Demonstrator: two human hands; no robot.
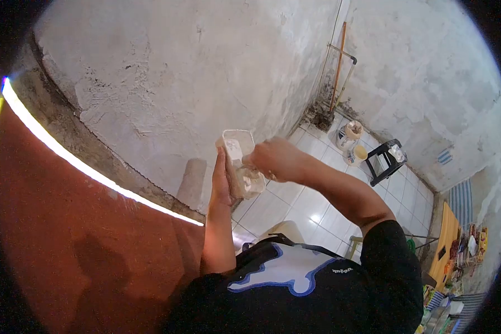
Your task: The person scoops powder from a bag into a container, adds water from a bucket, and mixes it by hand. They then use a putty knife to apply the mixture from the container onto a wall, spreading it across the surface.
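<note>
1. Left hand [222, 186]: clamped around the side of a plastic tub [238, 161], which is held in the air above the tiled floor [295, 206]. The tub is tilted and has pale contents.

Risk: the grip is one-sided on a tilted tub, so a push at the rim could likely spill the contents or drop the tub onto the tiles.

Pose: forearm upright, thumb along the tub wall.

2. Right hand [274, 160]: elbow bent, fingers curled together at the tub's rim. Whether they pinch anything cannot be told.

3. Beyond: black stool [387, 161], bucket [350, 133], wooden pole [338, 67] against the wall.
</note>
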